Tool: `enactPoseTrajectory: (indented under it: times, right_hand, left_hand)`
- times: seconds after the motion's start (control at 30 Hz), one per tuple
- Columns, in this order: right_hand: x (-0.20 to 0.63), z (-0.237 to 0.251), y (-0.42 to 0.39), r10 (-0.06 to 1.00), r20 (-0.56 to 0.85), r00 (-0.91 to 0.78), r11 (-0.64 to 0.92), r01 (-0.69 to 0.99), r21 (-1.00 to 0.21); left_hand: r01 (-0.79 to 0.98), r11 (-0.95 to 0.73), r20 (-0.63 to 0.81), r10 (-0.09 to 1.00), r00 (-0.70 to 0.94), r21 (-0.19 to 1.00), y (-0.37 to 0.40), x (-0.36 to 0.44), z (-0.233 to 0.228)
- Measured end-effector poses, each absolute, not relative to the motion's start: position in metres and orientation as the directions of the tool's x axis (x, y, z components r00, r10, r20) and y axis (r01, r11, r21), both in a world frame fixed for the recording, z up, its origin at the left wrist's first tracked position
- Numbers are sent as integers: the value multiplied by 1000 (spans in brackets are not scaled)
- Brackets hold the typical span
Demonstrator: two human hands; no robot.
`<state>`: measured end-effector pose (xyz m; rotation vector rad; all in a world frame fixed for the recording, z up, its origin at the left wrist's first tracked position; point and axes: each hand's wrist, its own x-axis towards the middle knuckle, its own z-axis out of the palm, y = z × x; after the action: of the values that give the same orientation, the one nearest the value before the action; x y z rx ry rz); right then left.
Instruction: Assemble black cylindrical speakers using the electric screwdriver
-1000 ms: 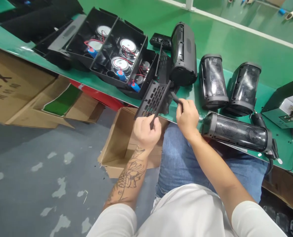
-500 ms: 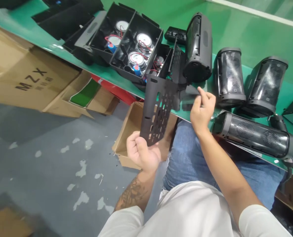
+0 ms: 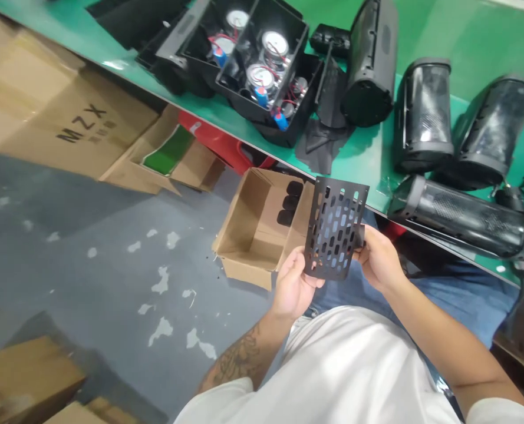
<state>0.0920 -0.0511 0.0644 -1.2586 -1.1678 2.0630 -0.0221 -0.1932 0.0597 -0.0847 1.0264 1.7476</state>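
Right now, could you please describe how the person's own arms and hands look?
Both hands, left hand and right hand, are bare: no gloves, rings or watch visible. The left forearm carries a dark tattoo. Short white sleeves end near the elbows.

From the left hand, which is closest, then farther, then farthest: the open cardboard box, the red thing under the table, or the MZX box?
Measured from the left hand:
1. Open cardboard box, on the floor just up-left of the hand.
2. Red thing, under the table edge, farther up.
3. MZX box, far left.
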Motion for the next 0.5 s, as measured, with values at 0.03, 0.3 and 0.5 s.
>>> enactPoseTrajectory:
  times: [0.03, 0.3, 0.5]
  right_hand:
    - [100, 65, -55, 733, -509, -451, -557, 30, -830]
    - [153, 72, -83, 803, -559, -206, -568, 19, -823]
    - [173, 87, -92, 948, -204, -246, -119, 319, -940]
  left_hand:
    - [-811, -54, -505, 758, -413, 582, -193, -16, 58]
    - [-791, 186, -505, 846, -173, 583, -198, 27, 37]
    - [-463, 3, -217, 886, -410, 886, -194, 30, 38]
